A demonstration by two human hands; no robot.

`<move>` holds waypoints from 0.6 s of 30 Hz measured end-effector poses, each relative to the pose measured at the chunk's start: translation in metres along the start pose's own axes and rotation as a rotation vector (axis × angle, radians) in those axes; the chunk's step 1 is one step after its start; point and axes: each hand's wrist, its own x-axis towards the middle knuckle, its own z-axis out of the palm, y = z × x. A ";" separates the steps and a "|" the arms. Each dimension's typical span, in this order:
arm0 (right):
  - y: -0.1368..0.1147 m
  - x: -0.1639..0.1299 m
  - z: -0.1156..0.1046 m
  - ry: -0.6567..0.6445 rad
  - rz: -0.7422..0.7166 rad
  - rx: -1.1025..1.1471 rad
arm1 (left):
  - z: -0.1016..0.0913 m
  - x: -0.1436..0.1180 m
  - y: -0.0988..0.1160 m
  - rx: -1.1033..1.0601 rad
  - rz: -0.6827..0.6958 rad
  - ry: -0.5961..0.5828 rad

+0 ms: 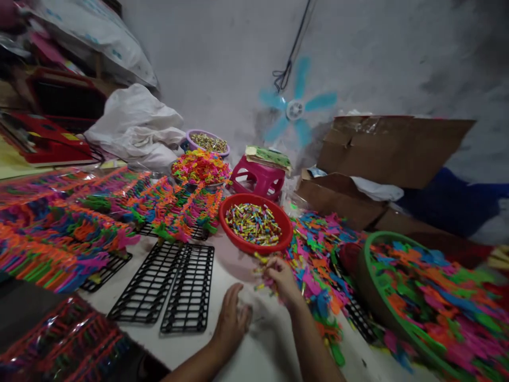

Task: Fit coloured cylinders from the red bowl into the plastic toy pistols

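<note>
Fingers of the right hand (280,278) are curled on small coloured pieces (262,270), gathered just below the red bowl (254,223) for easy reach; the left hand (233,318) is laid flat, fingers loose, beside black racks (191,289), apparently for support.

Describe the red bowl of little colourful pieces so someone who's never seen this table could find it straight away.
Start at the turquoise fan on the back wall and drop to the pink stool. Just in front of it sits the red bowl, above the right hand. It alone is red and round, filled with small multicoloured sticks; the purple bowl sits further back.
</note>
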 end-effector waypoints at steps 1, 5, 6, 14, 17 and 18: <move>0.015 -0.019 0.006 0.005 0.006 -0.008 | -0.003 -0.007 -0.002 0.033 -0.028 0.049; 0.058 -0.068 0.029 0.033 -0.091 -0.109 | -0.008 -0.027 -0.005 0.253 0.111 0.032; 0.063 -0.074 0.031 0.030 -0.152 -0.181 | -0.008 -0.029 -0.004 0.320 0.158 -0.002; 0.076 -0.075 0.022 0.058 -0.367 -0.684 | -0.008 -0.014 -0.004 0.643 0.213 -0.085; 0.072 -0.071 0.013 0.126 -0.372 -0.703 | -0.017 0.002 0.001 0.619 0.195 -0.162; 0.067 -0.071 -0.001 0.157 -0.390 -0.708 | -0.020 0.007 0.005 0.598 0.167 -0.213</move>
